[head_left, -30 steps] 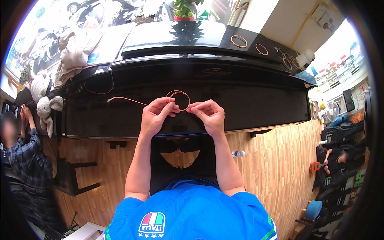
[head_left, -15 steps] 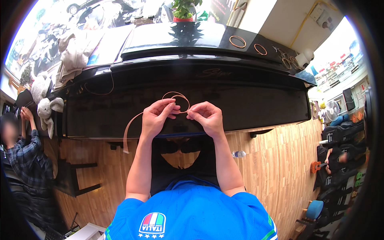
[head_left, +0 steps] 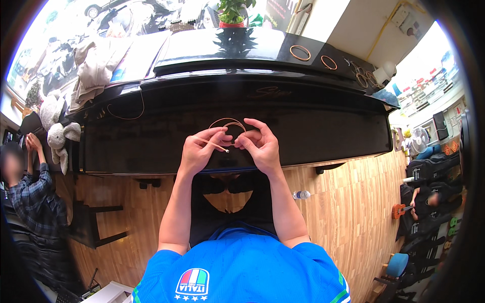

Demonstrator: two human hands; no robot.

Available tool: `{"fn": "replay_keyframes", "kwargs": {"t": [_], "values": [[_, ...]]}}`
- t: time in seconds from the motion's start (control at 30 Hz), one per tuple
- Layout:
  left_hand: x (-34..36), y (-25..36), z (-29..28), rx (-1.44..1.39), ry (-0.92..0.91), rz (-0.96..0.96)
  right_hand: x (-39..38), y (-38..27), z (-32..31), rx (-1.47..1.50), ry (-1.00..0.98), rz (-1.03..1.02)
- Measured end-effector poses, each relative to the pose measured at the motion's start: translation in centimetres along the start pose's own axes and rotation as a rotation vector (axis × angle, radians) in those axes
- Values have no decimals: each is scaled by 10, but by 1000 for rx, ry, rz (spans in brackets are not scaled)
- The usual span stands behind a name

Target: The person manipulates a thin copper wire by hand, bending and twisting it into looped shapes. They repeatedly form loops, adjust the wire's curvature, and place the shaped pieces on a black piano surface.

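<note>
A thin tan strip [head_left: 226, 119] is bent into a loop of overlapping coils above the dark closed piano front. My left hand [head_left: 197, 152] pinches the coils between thumb and fingers at the loop's left side. One loose end crosses over that hand and stops in a small pale tip between the two hands. At the right side of the loop, my right hand [head_left: 262, 151] has its thumb pressed against bent fingers on the strip, and one finger is lifted. The fingers partly hide where the strip passes through each grip.
The black piano [head_left: 323, 121] spans the space ahead, with tan rings [head_left: 300, 53], a potted plant [head_left: 231, 15] and papers on top. Plush toys [head_left: 61, 141] and a seated person [head_left: 30, 187] are at the left. A plastic bottle [head_left: 301, 194] lies on the wooden floor.
The strip's loose end, which hung down left of my left hand, now lies across that hand toward the right. My right hand has lifted one finger and shifted slightly.
</note>
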State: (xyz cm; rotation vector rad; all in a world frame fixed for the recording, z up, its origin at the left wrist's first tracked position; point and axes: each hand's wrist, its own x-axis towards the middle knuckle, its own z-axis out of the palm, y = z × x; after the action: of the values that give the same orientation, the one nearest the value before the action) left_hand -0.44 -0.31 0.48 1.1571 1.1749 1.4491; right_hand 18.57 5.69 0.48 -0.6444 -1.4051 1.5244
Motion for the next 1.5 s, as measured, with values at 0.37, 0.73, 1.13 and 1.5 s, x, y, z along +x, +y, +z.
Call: {"fn": "replay_keyframes", "kwargs": {"t": [0.37,0.73,1.13,1.5], "values": [[1,-10,-10,-113,84,107,4,12,-11,79,33,-78],[-4,25,0,170,-294,71,0,11,-4,-13,-8,18],[3,13,-15,-25,-398,132,0,-3,-10,-138,-183,30],[-1,9,6,164,-118,-10,0,0,-9,-79,-197,43]]}}
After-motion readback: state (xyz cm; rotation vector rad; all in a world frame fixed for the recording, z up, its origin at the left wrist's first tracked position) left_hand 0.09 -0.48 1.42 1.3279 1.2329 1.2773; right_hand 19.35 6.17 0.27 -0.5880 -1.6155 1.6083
